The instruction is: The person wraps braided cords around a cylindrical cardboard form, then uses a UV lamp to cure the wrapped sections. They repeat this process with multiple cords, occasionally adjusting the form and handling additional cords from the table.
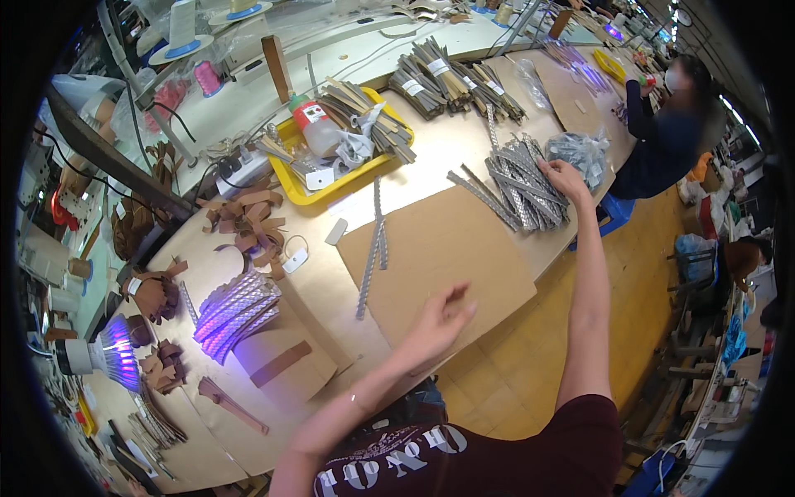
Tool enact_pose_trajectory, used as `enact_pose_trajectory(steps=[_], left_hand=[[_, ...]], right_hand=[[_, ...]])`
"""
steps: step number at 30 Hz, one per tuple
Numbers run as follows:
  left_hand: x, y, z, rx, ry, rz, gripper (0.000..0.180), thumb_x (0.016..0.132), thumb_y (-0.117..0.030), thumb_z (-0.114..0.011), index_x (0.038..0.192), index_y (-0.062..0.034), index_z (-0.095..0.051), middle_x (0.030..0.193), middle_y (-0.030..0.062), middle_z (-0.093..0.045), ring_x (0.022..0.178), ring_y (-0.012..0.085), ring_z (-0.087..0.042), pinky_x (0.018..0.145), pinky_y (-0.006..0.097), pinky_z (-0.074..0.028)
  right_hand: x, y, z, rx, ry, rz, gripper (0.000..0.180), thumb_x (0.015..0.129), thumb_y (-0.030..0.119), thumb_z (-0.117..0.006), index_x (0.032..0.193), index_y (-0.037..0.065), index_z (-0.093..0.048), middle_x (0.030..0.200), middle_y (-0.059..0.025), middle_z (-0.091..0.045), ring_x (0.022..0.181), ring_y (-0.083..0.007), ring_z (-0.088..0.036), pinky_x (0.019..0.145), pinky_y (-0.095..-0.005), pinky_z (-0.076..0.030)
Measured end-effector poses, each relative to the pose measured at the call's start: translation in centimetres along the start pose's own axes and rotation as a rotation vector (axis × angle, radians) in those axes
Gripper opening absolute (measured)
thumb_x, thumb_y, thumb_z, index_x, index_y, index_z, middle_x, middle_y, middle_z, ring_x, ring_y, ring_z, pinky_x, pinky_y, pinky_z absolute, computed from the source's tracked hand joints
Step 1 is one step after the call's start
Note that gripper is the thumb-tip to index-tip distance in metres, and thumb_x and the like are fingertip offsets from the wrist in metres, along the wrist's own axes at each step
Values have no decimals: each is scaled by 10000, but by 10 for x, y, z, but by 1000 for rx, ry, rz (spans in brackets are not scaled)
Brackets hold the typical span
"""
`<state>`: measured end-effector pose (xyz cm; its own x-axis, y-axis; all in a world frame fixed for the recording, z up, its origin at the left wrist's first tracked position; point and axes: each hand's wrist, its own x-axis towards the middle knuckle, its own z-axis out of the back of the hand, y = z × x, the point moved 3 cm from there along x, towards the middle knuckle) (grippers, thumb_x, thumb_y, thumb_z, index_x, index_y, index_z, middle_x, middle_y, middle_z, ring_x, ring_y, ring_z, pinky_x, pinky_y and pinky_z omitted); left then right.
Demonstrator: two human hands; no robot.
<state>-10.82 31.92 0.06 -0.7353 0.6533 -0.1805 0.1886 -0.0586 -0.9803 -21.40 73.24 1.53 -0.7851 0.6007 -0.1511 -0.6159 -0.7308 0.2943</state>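
My right hand (567, 180) reaches far out and rests on a loose pile of grey woven strips (517, 184) at the table's right edge, fingers spread on top of them. My left hand (443, 319) hovers over a brown cardboard sheet (431, 248), fingers loosely apart and holding nothing. A few long grey strips (371, 253) lie side by side on the table at the cardboard's left edge.
A yellow tray (319, 195) holds strips, tags and a bottle. Bundled grey strips (447, 79) lie behind it. Brown leather pieces (248, 219) and strips lit by a purple lamp (108, 356) sit at left. Another person (662, 124) works at the far right.
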Motion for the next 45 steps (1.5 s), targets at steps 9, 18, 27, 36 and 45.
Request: enact_pose_trajectory(steps=[9, 18, 27, 36, 45], left_hand=[[72, -27, 7, 1031, -435, -204, 479, 878, -176, -610, 1304, 7, -490, 1362, 249, -451, 1258, 405, -442, 1050, 476, -378], [-18, 27, 94, 792, -770, 133, 228, 908, -89, -580, 1122, -12, -594, 1081, 187, -555, 973, 368, -582, 830, 419, -477], [14, -12, 95, 1039, -1006, -208, 262, 908, -126, -589, 1156, -42, -588, 1123, 201, -568, 1052, 380, -557, 912, 470, -460], [180, 11, -70, -341, -80, 206, 742, 906, -502, -627, 1295, 90, -407, 1186, 232, -587, 1129, 259, -558, 956, 345, -459], [250, 24, -107, -159, -468, 311, 805, 835, -510, -704, 1261, 120, -440, 1199, 223, -603, 1094, 272, -609, 928, 347, -492]], right_hand=[[12, -1, -17, -123, -23, 26, 935, 827, 767, -427, 1253, -50, -583, 1285, -397, -479, 1250, -485, -455, 1077, -452, -347], [20, -5, -20, -103, 91, -19, 1019, 829, 794, -365, 1289, -101, -527, 1317, -413, -439, 1284, -504, -410, 1105, -465, -305], [19, 8, -14, -111, 125, 2, 1102, 794, 825, -384, 1220, -179, -534, 1256, -419, -493, 1242, -484, -479, 1071, -431, -359], [-19, 27, -7, -19, 112, 34, 1054, 799, 784, -491, 1279, -154, -494, 1274, -360, -527, 1254, -409, -502, 1058, -388, -369], [-21, 7, -27, 642, 384, -47, 883, 857, 520, -674, 1335, -175, -410, 1286, -303, -535, 1185, -315, -547, 992, -371, -430]])
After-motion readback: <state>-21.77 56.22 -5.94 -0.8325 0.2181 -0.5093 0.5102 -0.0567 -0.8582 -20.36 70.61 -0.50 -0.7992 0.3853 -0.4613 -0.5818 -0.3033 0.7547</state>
